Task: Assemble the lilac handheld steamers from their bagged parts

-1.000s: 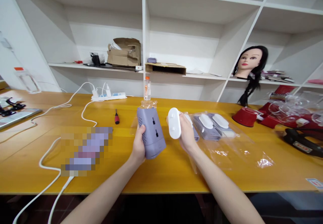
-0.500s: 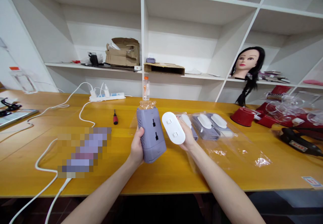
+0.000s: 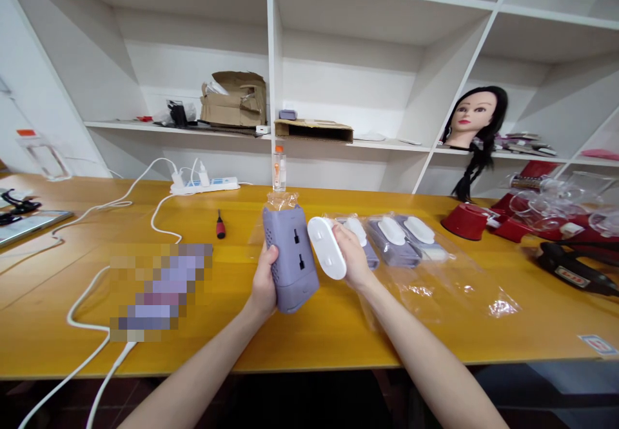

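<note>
My left hand point(image 3: 265, 280) is closed around a purple-grey plastic box point(image 3: 289, 258), held above the table with its face towards me. Two black keyhole slots show in that face, and small holes dot its left side. In my right hand point(image 3: 351, 255) is a white oval plate point(image 3: 327, 248) with two raised hooks on the side facing the box. A narrow gap separates plate and box. Behind my right hand lie several similar purple-grey boxes point(image 3: 394, 245) in clear plastic, each with a white oval piece on top.
A screwdriver point(image 3: 220, 226) lies left of the boxes, near a white power strip point(image 3: 206, 186) with cables. A clear bottle point(image 3: 279, 169) stands at the back. Red appliances point(image 3: 467, 221) and a black tool point(image 3: 573, 271) are on the right. A mannequin head point(image 3: 476, 118) sits on the shelf.
My right hand has turned the white plate, so it now shows more edge-on with its hooked side angled towards the box. The left hand and box have hardly moved.
</note>
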`<state>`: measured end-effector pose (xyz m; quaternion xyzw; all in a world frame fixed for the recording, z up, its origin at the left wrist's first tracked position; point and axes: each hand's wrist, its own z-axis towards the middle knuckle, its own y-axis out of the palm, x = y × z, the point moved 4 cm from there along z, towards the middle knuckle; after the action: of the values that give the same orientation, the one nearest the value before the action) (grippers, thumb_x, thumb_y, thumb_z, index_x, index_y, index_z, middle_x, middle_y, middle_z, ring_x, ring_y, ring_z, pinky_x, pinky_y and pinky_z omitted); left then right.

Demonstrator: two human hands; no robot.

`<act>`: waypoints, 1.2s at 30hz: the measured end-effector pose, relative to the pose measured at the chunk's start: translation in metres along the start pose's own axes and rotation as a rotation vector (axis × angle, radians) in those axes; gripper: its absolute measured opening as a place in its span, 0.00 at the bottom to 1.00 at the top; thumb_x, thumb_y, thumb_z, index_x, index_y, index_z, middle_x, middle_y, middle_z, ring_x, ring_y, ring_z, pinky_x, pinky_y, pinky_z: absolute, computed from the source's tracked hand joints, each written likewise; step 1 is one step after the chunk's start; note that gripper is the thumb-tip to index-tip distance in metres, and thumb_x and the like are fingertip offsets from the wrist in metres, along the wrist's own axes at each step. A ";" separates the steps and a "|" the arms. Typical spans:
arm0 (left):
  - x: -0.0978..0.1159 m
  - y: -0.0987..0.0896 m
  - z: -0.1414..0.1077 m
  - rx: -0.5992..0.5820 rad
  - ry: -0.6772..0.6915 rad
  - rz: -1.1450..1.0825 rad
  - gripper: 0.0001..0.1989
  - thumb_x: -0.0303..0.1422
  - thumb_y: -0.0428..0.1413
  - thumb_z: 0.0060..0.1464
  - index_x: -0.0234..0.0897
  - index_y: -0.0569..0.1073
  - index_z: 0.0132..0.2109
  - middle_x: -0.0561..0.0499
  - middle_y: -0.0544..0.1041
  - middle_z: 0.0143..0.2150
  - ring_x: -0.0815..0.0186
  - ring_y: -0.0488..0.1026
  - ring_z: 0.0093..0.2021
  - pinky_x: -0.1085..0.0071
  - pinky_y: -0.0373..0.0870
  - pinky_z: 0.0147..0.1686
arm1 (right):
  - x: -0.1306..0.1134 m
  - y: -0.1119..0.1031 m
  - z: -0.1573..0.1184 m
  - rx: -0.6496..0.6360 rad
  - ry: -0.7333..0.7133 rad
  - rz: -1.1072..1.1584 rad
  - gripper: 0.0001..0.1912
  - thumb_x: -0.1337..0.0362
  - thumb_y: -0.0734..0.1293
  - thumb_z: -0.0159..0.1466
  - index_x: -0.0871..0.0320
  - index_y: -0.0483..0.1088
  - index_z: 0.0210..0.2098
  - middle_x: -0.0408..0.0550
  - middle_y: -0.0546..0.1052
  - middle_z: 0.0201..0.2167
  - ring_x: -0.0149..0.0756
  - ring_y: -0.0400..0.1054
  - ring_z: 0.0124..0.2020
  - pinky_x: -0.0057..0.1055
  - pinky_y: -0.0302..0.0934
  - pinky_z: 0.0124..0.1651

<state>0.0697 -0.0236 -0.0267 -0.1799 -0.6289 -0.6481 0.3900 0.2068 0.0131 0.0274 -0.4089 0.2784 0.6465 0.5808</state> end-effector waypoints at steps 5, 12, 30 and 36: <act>-0.001 0.002 0.002 -0.068 0.094 0.026 0.26 0.42 0.54 0.49 0.37 0.65 0.55 0.45 0.74 0.50 0.54 0.68 0.54 0.60 0.63 0.53 | -0.016 0.008 -0.017 0.030 -0.169 -0.314 0.15 0.56 0.55 0.65 0.56 0.68 0.42 0.43 0.72 0.27 0.32 0.64 0.28 0.27 0.56 0.31; 0.000 0.005 0.000 -0.101 0.227 0.201 0.22 0.39 0.51 0.52 0.39 0.66 0.54 0.48 0.73 0.52 0.59 0.68 0.53 0.65 0.62 0.54 | -0.016 0.020 -0.029 -0.018 -0.116 -0.569 0.15 0.58 0.54 0.66 0.56 0.64 0.47 0.46 0.74 0.29 0.35 0.66 0.25 0.28 0.56 0.29; -0.010 0.005 -0.003 -0.079 0.218 0.298 0.24 0.40 0.50 0.53 0.39 0.63 0.56 0.47 0.69 0.56 0.59 0.63 0.57 0.65 0.57 0.57 | -0.012 0.021 -0.028 0.059 -0.158 -0.840 0.19 0.57 0.51 0.66 0.61 0.63 0.48 0.52 0.77 0.28 0.41 0.71 0.27 0.30 0.58 0.29; -0.006 0.009 -0.006 -0.095 0.191 0.275 0.22 0.40 0.50 0.53 0.38 0.65 0.54 0.47 0.72 0.52 0.59 0.67 0.54 0.65 0.61 0.54 | -0.017 0.025 -0.029 0.052 -0.199 -0.810 0.20 0.57 0.51 0.66 0.63 0.64 0.47 0.55 0.77 0.29 0.42 0.72 0.27 0.31 0.58 0.29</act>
<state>0.0811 -0.0266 -0.0258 -0.2200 -0.5271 -0.6318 0.5240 0.1887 -0.0244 0.0238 -0.4061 0.0539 0.3948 0.8224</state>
